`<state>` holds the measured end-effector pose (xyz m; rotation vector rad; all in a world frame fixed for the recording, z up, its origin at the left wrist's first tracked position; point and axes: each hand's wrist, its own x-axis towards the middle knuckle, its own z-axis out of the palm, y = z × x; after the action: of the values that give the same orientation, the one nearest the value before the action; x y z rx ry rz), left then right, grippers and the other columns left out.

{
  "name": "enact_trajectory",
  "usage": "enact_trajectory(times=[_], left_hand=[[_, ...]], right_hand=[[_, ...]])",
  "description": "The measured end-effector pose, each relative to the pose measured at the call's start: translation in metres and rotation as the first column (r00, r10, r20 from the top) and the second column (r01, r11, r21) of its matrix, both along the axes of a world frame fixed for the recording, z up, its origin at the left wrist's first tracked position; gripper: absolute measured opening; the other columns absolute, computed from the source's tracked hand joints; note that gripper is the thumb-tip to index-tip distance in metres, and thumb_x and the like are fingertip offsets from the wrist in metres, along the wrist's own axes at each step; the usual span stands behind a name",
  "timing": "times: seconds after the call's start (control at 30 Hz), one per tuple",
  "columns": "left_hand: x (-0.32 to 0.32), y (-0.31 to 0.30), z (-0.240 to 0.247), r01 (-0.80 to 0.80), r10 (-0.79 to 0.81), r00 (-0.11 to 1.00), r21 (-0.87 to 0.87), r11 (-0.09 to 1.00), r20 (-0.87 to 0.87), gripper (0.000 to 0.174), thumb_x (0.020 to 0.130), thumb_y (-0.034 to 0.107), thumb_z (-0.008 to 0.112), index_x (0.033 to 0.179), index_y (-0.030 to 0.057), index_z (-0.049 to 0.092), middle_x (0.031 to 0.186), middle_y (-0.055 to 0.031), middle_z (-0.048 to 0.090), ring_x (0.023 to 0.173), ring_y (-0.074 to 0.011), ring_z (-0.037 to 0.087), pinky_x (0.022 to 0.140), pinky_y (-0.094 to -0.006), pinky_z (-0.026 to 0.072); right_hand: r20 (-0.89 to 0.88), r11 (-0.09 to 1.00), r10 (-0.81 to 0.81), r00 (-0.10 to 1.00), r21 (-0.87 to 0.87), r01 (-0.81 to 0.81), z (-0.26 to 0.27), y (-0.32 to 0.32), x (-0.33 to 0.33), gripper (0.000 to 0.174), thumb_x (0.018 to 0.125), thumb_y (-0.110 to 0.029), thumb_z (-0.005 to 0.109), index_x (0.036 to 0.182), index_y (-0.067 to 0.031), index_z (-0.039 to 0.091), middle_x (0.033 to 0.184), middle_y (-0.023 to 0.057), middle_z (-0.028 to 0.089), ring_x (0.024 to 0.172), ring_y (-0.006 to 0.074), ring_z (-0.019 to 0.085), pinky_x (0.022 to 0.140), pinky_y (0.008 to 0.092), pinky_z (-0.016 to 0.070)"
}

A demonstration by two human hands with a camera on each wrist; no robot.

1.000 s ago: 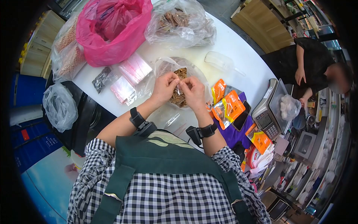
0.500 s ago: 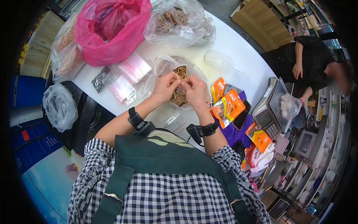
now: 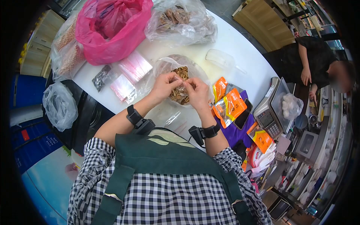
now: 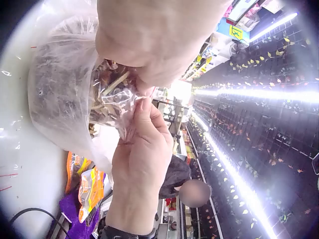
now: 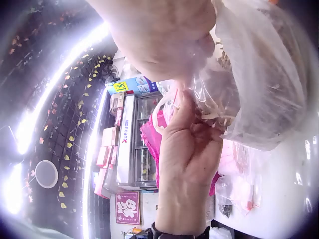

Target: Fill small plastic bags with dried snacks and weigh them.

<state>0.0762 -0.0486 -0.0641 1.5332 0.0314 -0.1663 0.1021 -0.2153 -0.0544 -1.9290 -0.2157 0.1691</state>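
My left hand [image 3: 163, 87] and right hand [image 3: 197, 93] meet fingertip to fingertip, pinching the top edge of a small clear plastic bag [image 4: 112, 99]. Brown dried strips show through its film in the left wrist view. Behind it stands a larger whitish plastic bag [image 3: 165, 65], open-mouthed, with more brown dried pieces [image 3: 180, 98] inside. In the right wrist view the small bag's film [image 5: 207, 92] stretches down from the fingertips. The hands partly hide the pinched edge.
A pink bag [image 3: 108, 48] and a clear bag of brown pieces [image 3: 183, 28] stand behind. Flat zip bags [image 3: 135, 67] lie left. Rightward are a clear scoop [image 3: 220, 59], orange packets [image 3: 230, 107], a phone [image 3: 243, 115] and a scale [image 3: 267, 119]. Another person [image 3: 300, 62] stands beyond.
My hands stay at the small bag's top edge, with only slight finger shifts. The other person's hand has drawn away from the bag on the scale.
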Motion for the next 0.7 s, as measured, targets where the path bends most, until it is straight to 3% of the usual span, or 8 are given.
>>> enact_trajectory(times=[0.13,0.17,0.23,0.3,0.43,0.5,0.6,0.7], left_hand=[[-0.001,0.004,-0.003,-0.120,0.111,0.987,-0.081,0.989,-0.114,0.010,0.095,0.011,0.060,0.097,0.0025,0.063,0.086,-0.0016,0.067,0.079,-0.0066,0.058,0.074,-0.0229,0.0462],[-0.001,0.005,-0.005,-0.147,0.131,0.981,-0.116,0.982,-0.141,0.010,0.096,0.011,0.059,0.096,0.0025,0.063,0.086,-0.0014,0.066,0.079,-0.0066,0.058,0.074,-0.0230,0.0460],[-0.002,0.003,-0.007,-0.142,0.123,0.984,-0.152,0.978,-0.130,0.009,0.096,0.011,0.059,0.096,0.0024,0.062,0.086,-0.0013,0.066,0.080,-0.0066,0.058,0.074,-0.0232,0.0459],[-0.002,0.001,-0.006,-0.139,0.119,0.986,-0.185,0.973,-0.115,0.009,0.096,0.011,0.059,0.096,0.0024,0.062,0.086,-0.0012,0.066,0.080,-0.0066,0.058,0.074,-0.0233,0.0457],[-0.004,0.002,-0.006,-0.123,0.100,0.987,-0.186,0.975,-0.127,0.009,0.096,0.012,0.060,0.097,0.0029,0.062,0.090,-0.0017,0.066,0.081,-0.0068,0.059,0.075,-0.0235,0.0460],[-0.004,0.001,-0.006,-0.111,0.084,0.986,-0.190,0.975,-0.143,0.009,0.096,0.012,0.060,0.097,0.0030,0.062,0.090,-0.0018,0.066,0.082,-0.0069,0.059,0.075,-0.0236,0.0461],[-0.004,-0.002,-0.002,-0.068,0.054,0.995,-0.173,0.983,-0.084,0.009,0.096,0.012,0.060,0.097,0.0028,0.062,0.091,-0.0016,0.066,0.083,-0.0069,0.059,0.076,-0.0236,0.0463],[-0.005,-0.002,-0.002,-0.087,0.066,0.990,-0.172,0.981,-0.121,0.009,0.096,0.012,0.060,0.097,0.0029,0.062,0.089,-0.0012,0.066,0.083,-0.0066,0.059,0.076,-0.0230,0.0464]], right_hand=[[0.041,0.996,0.077,0.996,-0.054,-0.075,0.013,-0.006,-0.002,0.015,0.079,-0.011,0.075,0.083,0.0006,0.067,0.074,0.0122,0.067,0.064,0.0184,0.062,0.061,0.0310,0.0486],[-0.052,0.995,0.077,0.996,-0.054,-0.079,0.015,-0.008,-0.003,0.016,0.078,-0.012,0.077,0.083,0.0000,0.067,0.072,0.0100,0.066,0.063,0.0159,0.060,0.061,0.0297,0.0479],[-0.147,0.995,0.075,0.986,-0.055,-0.084,0.011,-0.012,-0.004,0.016,0.077,-0.012,0.078,0.083,-0.0006,0.068,0.071,0.0077,0.065,0.062,0.0133,0.058,0.060,0.0284,0.0471],[-0.215,0.996,0.076,0.974,0.070,-0.062,0.000,-0.016,-0.002,0.015,0.078,-0.012,0.078,0.083,-0.0011,0.069,0.068,0.0037,0.064,0.063,0.0093,0.056,0.060,0.0263,0.0457],[-0.212,0.995,0.084,0.974,0.063,-0.072,0.001,-0.015,0.000,0.015,0.079,-0.011,0.077,0.084,-0.0001,0.069,0.068,0.0020,0.063,0.063,0.0074,0.055,0.060,0.0248,0.0453],[-0.196,0.976,0.069,0.978,0.216,-0.026,0.006,-0.007,-0.001,0.013,0.081,-0.010,0.076,0.084,0.0011,0.069,0.069,0.0019,0.065,0.064,0.0068,0.056,0.059,0.0241,0.0454],[-0.263,0.961,0.043,0.964,0.275,0.032,0.015,0.001,-0.002,0.012,0.082,-0.009,0.075,0.084,0.0020,0.069,0.070,0.0019,0.066,0.064,0.0063,0.057,0.059,0.0243,0.0459],[-0.192,0.977,0.008,0.981,0.208,0.033,0.000,0.004,0.000,0.010,0.081,-0.007,0.075,0.082,0.0014,0.069,0.070,0.0031,0.066,0.063,0.0078,0.058,0.057,0.0257,0.0464]])
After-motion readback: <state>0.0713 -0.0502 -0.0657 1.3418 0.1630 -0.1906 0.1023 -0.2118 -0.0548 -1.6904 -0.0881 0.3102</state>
